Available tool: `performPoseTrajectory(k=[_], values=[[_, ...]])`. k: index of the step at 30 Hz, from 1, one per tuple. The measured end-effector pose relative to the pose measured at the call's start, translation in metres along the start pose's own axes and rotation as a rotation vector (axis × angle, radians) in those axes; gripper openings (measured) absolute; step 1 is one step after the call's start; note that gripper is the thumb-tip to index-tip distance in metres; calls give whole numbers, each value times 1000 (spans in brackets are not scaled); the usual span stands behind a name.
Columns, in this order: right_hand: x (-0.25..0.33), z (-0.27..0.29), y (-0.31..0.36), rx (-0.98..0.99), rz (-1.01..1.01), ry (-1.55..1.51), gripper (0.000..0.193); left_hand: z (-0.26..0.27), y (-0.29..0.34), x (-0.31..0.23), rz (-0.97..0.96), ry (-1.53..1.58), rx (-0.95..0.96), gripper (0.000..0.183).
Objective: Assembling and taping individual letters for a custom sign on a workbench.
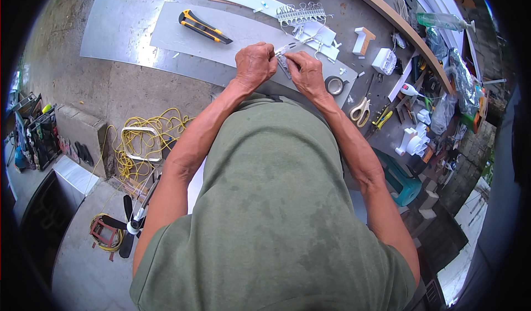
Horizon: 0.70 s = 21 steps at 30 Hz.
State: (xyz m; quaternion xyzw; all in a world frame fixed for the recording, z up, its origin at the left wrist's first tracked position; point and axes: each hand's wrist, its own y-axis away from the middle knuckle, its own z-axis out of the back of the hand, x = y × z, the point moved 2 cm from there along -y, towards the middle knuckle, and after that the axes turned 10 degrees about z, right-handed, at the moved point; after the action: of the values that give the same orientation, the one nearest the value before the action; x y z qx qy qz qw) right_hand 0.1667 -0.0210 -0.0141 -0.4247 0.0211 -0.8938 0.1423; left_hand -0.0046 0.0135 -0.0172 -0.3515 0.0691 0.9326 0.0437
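My left hand [254, 66] is closed like a fist over the grey sheet [221, 53], and whatever its fingers hold is hidden. Close beside it, my right hand [307, 74] is pinched, thumb against fingers. Between the two hands lies a small slim grey piece [284, 65], with pale wire-like bits [286, 47] just above it; which of them my fingertips grip is too small to tell. A black and yellow utility knife [203, 27] rests on the sheet to the left. By my right wrist sits a roll of dark tape [335, 85].
Beyond my hands lies a row of small white modules with wires [301, 15], near white offcuts [318, 34]. Rightward are a white block letter with a brown face [363, 41], scissors [360, 112] and yellow-handled pliers [382, 117]. Tangled yellow cord [133, 150] covers floor at left.
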Motion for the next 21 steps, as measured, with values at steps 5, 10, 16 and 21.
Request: performPoseTrajectory(k=[5, 10, 16, 21], values=[[0, 0, 4, -5, 42, -1, 20, 0, 0, -3, -5, -6, -4, 12], [2, -1, 5, 35, 32, -49, 20, -1, 0, -1, 2, 5, -6, 12], [5, 0, 4, 144, 220, 142, 22, -2, 2, -2, -21, 6, -18, 12], [7, -1, -4, 330, 339, 383, 15, -2, -1, -1, -31, 10, -7, 13]])
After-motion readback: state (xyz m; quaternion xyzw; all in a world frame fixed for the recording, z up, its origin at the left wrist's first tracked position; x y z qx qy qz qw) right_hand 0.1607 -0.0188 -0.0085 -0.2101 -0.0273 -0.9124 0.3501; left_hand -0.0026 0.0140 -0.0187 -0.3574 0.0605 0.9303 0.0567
